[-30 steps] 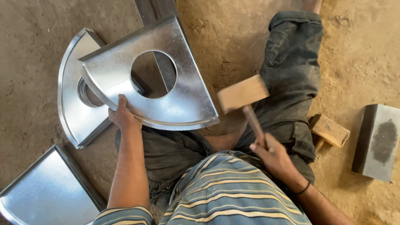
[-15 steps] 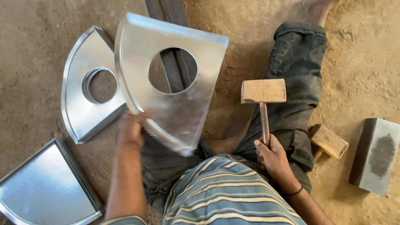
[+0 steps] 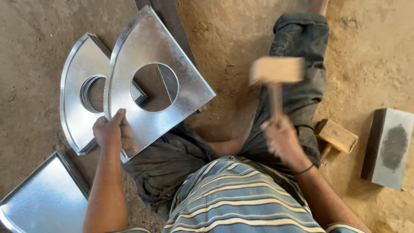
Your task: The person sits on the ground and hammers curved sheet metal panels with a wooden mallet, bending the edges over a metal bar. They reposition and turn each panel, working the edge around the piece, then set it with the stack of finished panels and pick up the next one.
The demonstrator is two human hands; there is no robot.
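Step in hand, as judged: dressing the edge of the fan-shaped metal sheet (image 3: 151, 82). Sound practice calls for the sheet steadied flat and blows landing square on the rim. The left hand (image 3: 110, 133) pinches the sheet's lower corner, grip pressed together, sheet raised over the earthen floor (image 3: 224, 47). The right hand (image 3: 282, 140) is clenched round the wooden mallet (image 3: 278, 71), which shows blurred.

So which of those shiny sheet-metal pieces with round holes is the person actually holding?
The nearer fan-shaped galvanised sheet, gripped at its lower edge by the left hand. The other holed fan-shaped sheet lies on the ground behind it, untouched.
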